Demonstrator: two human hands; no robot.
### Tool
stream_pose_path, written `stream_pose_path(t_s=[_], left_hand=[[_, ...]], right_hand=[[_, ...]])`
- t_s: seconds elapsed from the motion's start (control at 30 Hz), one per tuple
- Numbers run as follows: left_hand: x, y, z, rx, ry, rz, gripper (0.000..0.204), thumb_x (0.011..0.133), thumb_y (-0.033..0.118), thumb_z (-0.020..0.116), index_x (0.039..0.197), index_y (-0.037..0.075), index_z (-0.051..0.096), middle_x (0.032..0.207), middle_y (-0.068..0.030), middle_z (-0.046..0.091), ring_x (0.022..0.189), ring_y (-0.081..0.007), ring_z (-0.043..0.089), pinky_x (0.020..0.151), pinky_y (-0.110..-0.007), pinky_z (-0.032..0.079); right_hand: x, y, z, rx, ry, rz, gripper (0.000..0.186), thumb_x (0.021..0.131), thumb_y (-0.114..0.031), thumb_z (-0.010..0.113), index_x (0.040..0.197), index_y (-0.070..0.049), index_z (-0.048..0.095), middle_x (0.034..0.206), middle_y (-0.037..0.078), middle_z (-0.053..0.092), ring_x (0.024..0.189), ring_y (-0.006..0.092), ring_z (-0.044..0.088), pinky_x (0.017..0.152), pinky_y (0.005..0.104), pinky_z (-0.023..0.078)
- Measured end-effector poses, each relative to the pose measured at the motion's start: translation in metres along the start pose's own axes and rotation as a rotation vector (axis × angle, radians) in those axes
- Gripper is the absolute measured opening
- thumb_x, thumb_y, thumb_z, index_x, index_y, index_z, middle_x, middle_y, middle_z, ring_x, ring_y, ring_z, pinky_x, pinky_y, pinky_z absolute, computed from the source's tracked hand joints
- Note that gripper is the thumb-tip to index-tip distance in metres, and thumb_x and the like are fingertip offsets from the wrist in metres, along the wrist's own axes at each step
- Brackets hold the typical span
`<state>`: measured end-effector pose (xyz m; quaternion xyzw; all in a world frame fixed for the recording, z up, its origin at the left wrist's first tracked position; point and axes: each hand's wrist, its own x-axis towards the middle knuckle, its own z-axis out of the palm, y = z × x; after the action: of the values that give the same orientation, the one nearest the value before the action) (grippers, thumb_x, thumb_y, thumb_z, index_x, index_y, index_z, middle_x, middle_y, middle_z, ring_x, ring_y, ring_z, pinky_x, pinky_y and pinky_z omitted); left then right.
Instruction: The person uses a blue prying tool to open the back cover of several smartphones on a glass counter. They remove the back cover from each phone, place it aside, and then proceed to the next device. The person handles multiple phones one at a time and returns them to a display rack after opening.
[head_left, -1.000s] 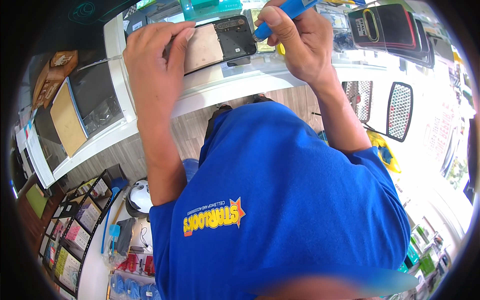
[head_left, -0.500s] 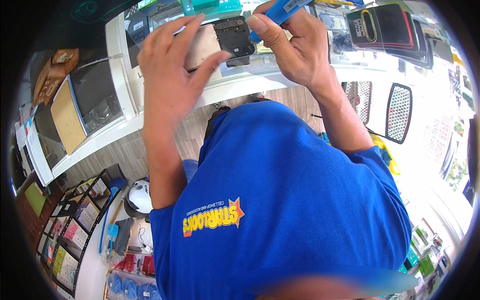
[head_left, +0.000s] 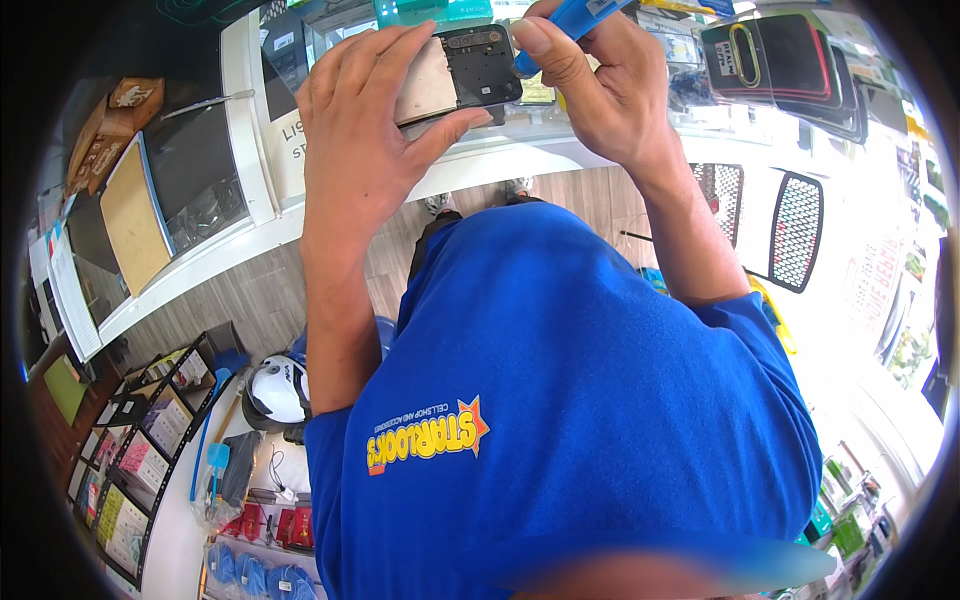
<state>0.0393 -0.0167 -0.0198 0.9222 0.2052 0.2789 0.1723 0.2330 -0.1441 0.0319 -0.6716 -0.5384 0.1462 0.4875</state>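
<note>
Black opened phone (head_left: 460, 75), upper centre of frame, gripped in left hand (head_left: 365, 130), fingers wrapped across back, thumb beneath. Blue tool (head_left: 575, 22) pinched in right hand (head_left: 600, 95), tip at phone's right edge, above white counter (head_left: 500, 165).

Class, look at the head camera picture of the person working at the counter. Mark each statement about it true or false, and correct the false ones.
1. The left hand holds an opened phone. True.
2. The right hand holds a red tool. False: the tool is blue.
3. The person's shirt is blue. True.
4. The phone lies flat on the counter, untouched. False: it is gripped in the left hand above the counter.
5. A white helmet sits at lower left. True.
</note>
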Motion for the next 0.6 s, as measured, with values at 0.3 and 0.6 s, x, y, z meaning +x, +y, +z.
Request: stream_pose_path(t_s=[0.3,0.6], left_hand=[[0.0019,0.0024,-0.0021,0.020,-0.027,-0.011,0.084,0.072,0.058,0.090,0.141,0.019,0.065,0.138,-0.0040,0.063,0.136,-0.0298,0.050,0.116,-0.049,0.035],[0.0030,0.0008,-0.0011,0.015,-0.013,0.000,0.083,0.071,0.058,0.090,0.139,0.018,0.066,0.136,-0.0044,0.065,0.135,-0.0297,0.051,0.114,-0.049,0.036]], right_hand=[[-0.0015,0.0026,-0.0006,-0.025,0.007,-0.014,0.028,0.103,-0.026,0.071,0.098,0.002,0.071,0.075,0.012,0.067,0.069,0.0191,0.064,0.065,0.0354,0.049],[-0.0008,0.0080,0.0015,-0.023,0.062,-0.078,0.028,0.103,-0.026,0.071,0.097,0.001,0.071,0.075,0.012,0.069,0.067,0.0204,0.065,0.063,0.0361,0.050]])
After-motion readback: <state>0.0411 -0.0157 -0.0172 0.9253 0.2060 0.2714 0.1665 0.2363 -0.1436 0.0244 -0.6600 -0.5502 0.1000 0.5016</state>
